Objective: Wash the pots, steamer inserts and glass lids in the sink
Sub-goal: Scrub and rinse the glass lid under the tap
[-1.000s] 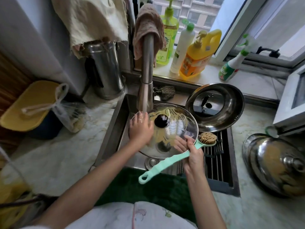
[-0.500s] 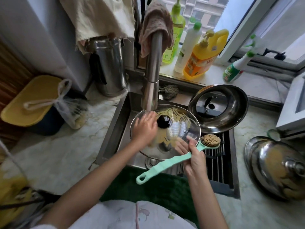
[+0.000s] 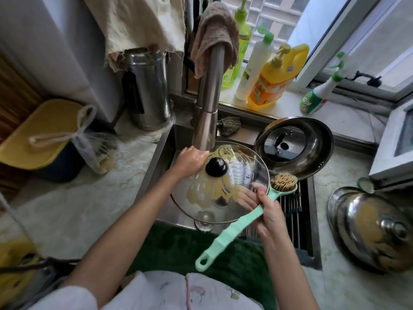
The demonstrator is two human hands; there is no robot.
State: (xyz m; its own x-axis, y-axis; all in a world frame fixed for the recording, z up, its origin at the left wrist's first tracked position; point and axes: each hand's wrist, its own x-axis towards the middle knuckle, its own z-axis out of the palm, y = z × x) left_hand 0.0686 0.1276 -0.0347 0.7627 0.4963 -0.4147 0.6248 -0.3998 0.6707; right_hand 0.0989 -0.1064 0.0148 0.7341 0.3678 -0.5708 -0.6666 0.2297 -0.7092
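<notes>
Daylight enters through the window [image 3: 348, 30] at the upper right of the frame, bright and a little washed out there, while the lower left corner falls dim. White glare streaks the glass lid [image 3: 220, 184] at centre and the steel tap [image 3: 209, 101] above it. The wide lens bends straight lines near the edges, most plainly the window frame. The right hand [image 3: 267, 211] is smeared by motion blur, and the lower left corner is soft.
</notes>
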